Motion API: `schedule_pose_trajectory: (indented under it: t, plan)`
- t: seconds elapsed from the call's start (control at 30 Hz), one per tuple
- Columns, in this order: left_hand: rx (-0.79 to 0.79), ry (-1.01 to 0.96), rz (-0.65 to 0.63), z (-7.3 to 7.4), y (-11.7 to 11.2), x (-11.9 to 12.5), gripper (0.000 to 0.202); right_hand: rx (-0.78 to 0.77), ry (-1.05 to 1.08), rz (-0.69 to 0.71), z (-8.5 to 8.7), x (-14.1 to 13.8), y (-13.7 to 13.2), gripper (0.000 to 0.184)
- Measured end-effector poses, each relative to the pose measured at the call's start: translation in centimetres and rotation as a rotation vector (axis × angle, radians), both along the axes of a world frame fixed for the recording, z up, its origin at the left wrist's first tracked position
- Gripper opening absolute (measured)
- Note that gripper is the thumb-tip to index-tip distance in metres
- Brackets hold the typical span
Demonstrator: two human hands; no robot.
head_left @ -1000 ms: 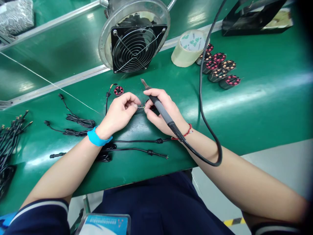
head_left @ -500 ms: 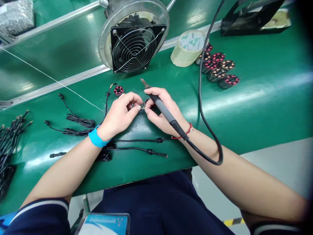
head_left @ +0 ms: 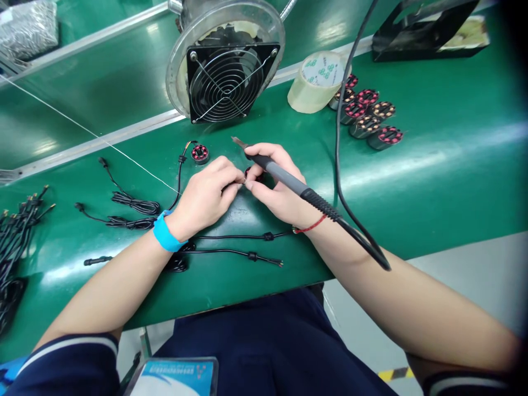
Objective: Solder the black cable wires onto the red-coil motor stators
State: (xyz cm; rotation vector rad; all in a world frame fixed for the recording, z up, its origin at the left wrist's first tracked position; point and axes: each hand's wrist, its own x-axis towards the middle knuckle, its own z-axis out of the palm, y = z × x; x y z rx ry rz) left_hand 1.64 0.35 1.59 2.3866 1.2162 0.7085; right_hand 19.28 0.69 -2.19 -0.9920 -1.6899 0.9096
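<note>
My right hand (head_left: 284, 187) is wrapped round a soldering iron (head_left: 284, 179), its tip slanting up and left above the bench. That hand's thumb and fingertips also meet at a small motor coil (head_left: 248, 171), mostly hidden behind them. Close against them, my left hand (head_left: 206, 192) is closed in a pinch on a thin wire, which the fingers now largely cover. Just beyond the left hand sits another coil with red windings (head_left: 200, 153), joined by coloured leads to a black cable (head_left: 180, 175). A white thread (head_left: 136, 160) runs down to the left wrist.
A fan with a wire guard (head_left: 226, 91) stands at the back. Right of it are a tape roll (head_left: 303, 99), several coils (head_left: 367, 126) and a black stand (head_left: 412, 49). Coiled cables (head_left: 136, 204) and a cable bundle (head_left: 16, 247) lie left; more cables (head_left: 231, 251) lie nearer me.
My left hand has shifted slightly right, its fingers closing together against the right fingertips. The soldering iron has tipped lower at the tip, and its cord has swung right.
</note>
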Motion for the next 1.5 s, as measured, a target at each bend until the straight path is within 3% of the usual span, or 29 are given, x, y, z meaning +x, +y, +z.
schedule_pose_trajectory:
  t: [0.27,0.47,0.77,1.07,1.23,1.3,1.4,1.5]
  plan:
    - [-0.318,-0.074,0.133,0.0,0.4,0.3,0.012,0.143,-0.313,0.045,0.3,2.0,0.3,0.052]
    - [-0.350,-0.097,0.156,-0.1,0.6,0.3,0.012,0.191,-0.401,0.114,0.3,2.1,0.4,0.049]
    - [-0.334,-0.116,0.150,-0.4,0.6,0.3,0.012,0.284,-0.468,0.107,-0.4,1.9,0.5,0.033]
    - [-0.326,-0.159,0.166,-0.3,0.7,0.1,0.012,0.185,-0.368,-0.069,-0.4,0.5,0.2,0.037]
    - [-0.351,-0.175,0.168,-0.1,0.8,0.1,0.013,0.122,-0.289,-0.025,0.1,0.5,-0.1,0.044]
    - [-0.367,-0.174,0.160,0.0,0.8,0.1,0.013,0.094,-0.241,-0.026,1.0,1.1,-0.7,0.043]
    - [-0.369,-0.165,0.156,-0.1,0.8,0.2,0.012,0.053,-0.188,-0.140,2.3,2.0,-2.6,0.032]
    - [-0.349,-0.147,0.160,-0.2,0.7,0.2,0.012,0.074,-0.150,-0.218,2.5,2.5,-4.7,0.028]
